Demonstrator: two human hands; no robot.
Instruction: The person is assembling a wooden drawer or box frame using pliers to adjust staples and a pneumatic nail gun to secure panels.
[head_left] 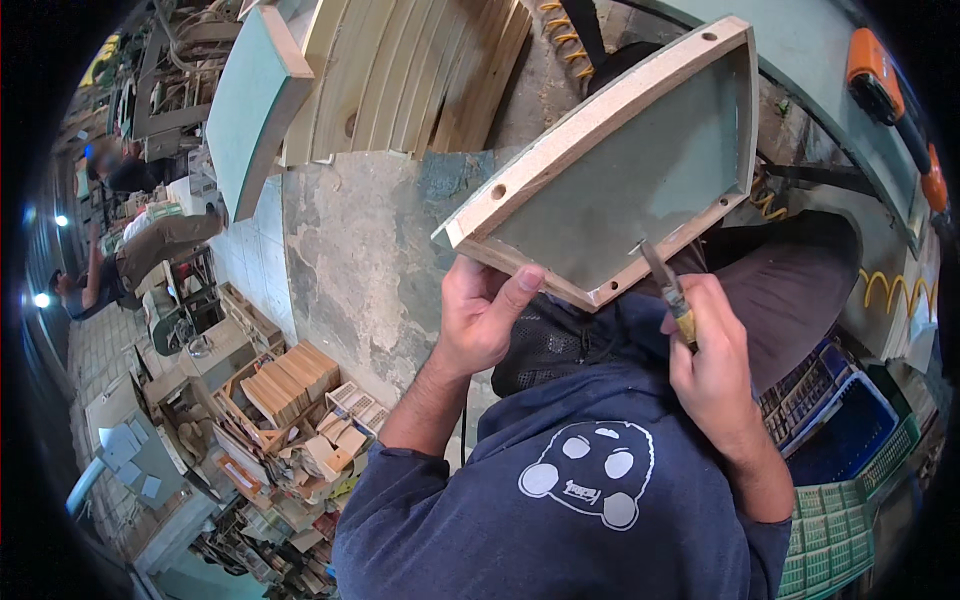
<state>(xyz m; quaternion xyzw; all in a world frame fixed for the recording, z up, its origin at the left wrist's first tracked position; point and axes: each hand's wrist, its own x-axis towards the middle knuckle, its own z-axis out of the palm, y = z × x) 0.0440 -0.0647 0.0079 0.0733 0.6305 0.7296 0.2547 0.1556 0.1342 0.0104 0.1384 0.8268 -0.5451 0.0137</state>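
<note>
A curved wooden frame panel (610, 205) with a grey-green inner face and several holes in its rails is tilted up in front of me. My left hand (482, 312) grips its lower left corner, with the thumb over the near rail. In my right hand (716, 345) is a slim metal tool with a worn yellow handle (684, 318); its exact kind is hard to make out. The metal end of the tool lies at the near rail, close to a small shiny piece on the panel's inner side. The right fingers are wrapped round the handle.
Curved wooden pieces (400, 75) are stacked at the far left, beside a pale green panel (250, 110). An orange and black power tool (876, 80) rests on a surface at upper right. Blue crates (835, 425) stand at lower right. Another person (150, 245) is at far left.
</note>
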